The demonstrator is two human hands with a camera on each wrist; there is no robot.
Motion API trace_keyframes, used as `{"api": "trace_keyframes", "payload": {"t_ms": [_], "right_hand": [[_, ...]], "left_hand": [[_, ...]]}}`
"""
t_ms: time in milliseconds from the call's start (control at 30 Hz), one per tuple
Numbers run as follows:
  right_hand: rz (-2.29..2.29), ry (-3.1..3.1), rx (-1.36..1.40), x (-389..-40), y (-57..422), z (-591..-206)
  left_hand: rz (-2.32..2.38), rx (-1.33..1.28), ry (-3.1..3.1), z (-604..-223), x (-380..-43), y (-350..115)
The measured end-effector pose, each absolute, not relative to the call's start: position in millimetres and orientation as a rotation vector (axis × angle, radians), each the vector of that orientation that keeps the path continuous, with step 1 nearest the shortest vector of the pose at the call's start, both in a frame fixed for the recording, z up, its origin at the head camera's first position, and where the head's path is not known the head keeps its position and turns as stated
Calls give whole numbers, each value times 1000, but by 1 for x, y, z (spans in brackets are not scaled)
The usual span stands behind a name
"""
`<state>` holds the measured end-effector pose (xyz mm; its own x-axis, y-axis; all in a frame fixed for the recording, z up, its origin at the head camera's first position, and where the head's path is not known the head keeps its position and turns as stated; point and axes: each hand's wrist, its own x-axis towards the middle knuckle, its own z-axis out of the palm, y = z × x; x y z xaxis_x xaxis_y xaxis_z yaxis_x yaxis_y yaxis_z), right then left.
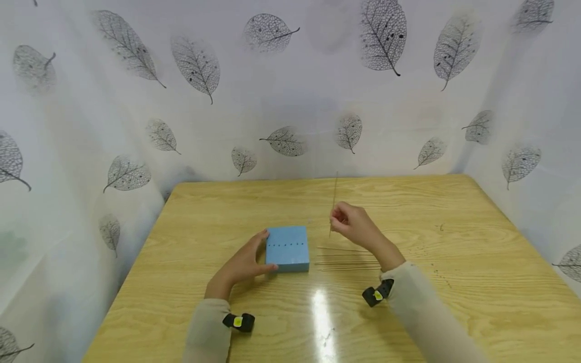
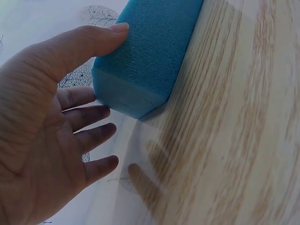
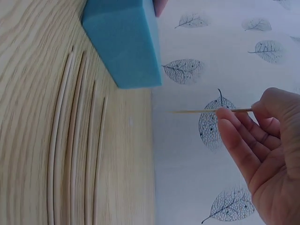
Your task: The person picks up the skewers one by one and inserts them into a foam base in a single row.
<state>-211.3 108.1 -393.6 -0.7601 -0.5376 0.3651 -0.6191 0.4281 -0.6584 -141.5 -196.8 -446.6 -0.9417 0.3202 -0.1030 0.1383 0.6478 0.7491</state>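
Note:
A light-blue foam block (image 1: 287, 257) with a row of small dark holes across its top sits on the table. My left hand (image 1: 242, 262) holds it from the left, thumb on the near side and a fingertip at the far left corner. In the left wrist view the thumb presses the block (image 2: 150, 51) while the lower fingers are spread. To the block's right, my right hand (image 1: 358, 227) pinches a thin wooden skewer (image 1: 335, 189) between thumb and fingers. The skewer stands nearly upright, its pointed lower end above the tabletop.
Several more skewers (image 1: 347, 262) lie side by side on the wooden table (image 1: 204, 212), right of the block and under the right wrist. Small dark specks (image 1: 440, 275) dot the tabletop farther right. A white curtain (image 1: 299, 101) with leaf prints hangs behind and at the sides.

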Motion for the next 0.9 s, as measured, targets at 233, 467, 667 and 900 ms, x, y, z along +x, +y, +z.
{"api": "trace_keyframes", "payload": {"t_ms": [233,467,667,900], "right_hand": [[1348,-2527,1087,-209,86,-393],[1398,-2450,1170,-208,60,-391],[1411,-2394,1254,-209,42,-391],[1444,-2361,1321,-209,25,-390]], "left_hand": [[1187,390,2629,-445,-142,-196],[1187,372,2636,-446,-143,-195],[1199,374,2636,-449,-143,-195],[1195,363,2631,-449,-143,-196]]}}
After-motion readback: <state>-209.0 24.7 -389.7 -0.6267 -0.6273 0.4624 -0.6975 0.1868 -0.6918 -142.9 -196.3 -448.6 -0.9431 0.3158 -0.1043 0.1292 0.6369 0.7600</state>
